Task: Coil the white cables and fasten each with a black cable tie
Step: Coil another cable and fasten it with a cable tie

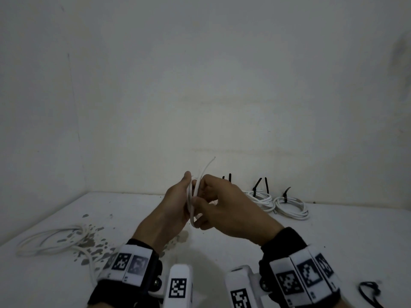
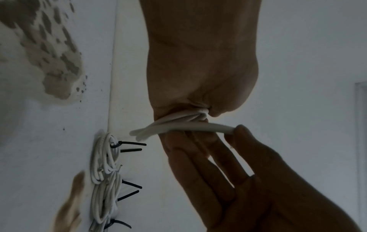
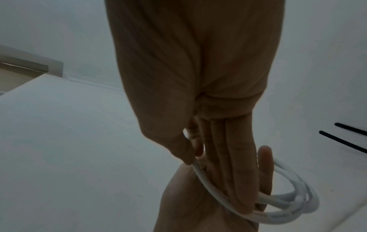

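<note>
My hands meet above the white table (image 1: 333, 241) around a small coil of white cable (image 1: 190, 204). My left hand (image 1: 178, 201) holds the loops in the crook of its thumb, as the left wrist view shows (image 2: 178, 124). My right hand (image 1: 226, 207) pinches one strand between thumb and forefinger while its other fingers pass through the loops (image 3: 288, 202). The cable's free end (image 1: 209, 165) sticks up past the hands. No tie is on this coil. A loose black cable tie (image 1: 370, 290) lies at the near right.
Coils fastened with black ties (image 1: 260, 200) (image 1: 291, 207) lie by the back wall on the right, tie tails (image 1: 258, 184) standing up. A loose untied white cable (image 1: 53, 241) sprawls at the left among brown stains (image 1: 93, 243). Walls close in the left and back.
</note>
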Tool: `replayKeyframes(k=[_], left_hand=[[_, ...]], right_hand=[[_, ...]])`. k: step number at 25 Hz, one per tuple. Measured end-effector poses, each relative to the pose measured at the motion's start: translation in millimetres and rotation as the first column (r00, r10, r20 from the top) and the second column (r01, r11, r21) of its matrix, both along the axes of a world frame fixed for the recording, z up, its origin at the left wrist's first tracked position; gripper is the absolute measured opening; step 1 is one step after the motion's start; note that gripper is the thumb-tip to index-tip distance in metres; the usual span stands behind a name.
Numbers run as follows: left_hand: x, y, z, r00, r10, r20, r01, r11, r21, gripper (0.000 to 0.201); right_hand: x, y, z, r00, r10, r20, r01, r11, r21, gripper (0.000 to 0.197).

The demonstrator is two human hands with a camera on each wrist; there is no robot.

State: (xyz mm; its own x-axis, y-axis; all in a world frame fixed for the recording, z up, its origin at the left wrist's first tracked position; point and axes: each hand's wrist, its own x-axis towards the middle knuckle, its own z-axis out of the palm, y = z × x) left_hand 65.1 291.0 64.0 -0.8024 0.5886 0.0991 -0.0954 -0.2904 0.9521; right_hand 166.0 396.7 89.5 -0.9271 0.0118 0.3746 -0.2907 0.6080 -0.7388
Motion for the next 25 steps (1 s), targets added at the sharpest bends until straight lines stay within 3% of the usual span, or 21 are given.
replayKeyframes(k=[7,10,14,19,25], left_hand=[[7,7,-1,0.993,-0.052,-0.103,0.033,0.982,-0.185,0.050],[4,8,-6,0.996,-0.047,-0.076,0.034,0.986,-0.165,0.053],[-8,4,-9,0.997,-0.018,0.068,0.020,0.999,-0.032,0.043],[11,6,-4,0.992,-0.123,0.005,0.123,0.985,-0.123,0.046],[11,7,-8,0.968,-0.251,-0.017,0.248,0.964,-0.096,0.047]], right_hand=[[-4,3,-4,0.994,-0.056,0.095,0.088,0.918,-0.386,0.014],[0,2,0,0.989,-0.043,0.141,0.103,0.886,-0.452,0.017],[10,2,11,0.986,0.013,0.169,0.066,0.891,-0.450,0.015],[5,-3,5,0.981,0.010,0.195,0.086,0.875,-0.476,0.009],[0,11,4,0.973,-0.089,0.212,0.208,0.728,-0.653,0.003]])
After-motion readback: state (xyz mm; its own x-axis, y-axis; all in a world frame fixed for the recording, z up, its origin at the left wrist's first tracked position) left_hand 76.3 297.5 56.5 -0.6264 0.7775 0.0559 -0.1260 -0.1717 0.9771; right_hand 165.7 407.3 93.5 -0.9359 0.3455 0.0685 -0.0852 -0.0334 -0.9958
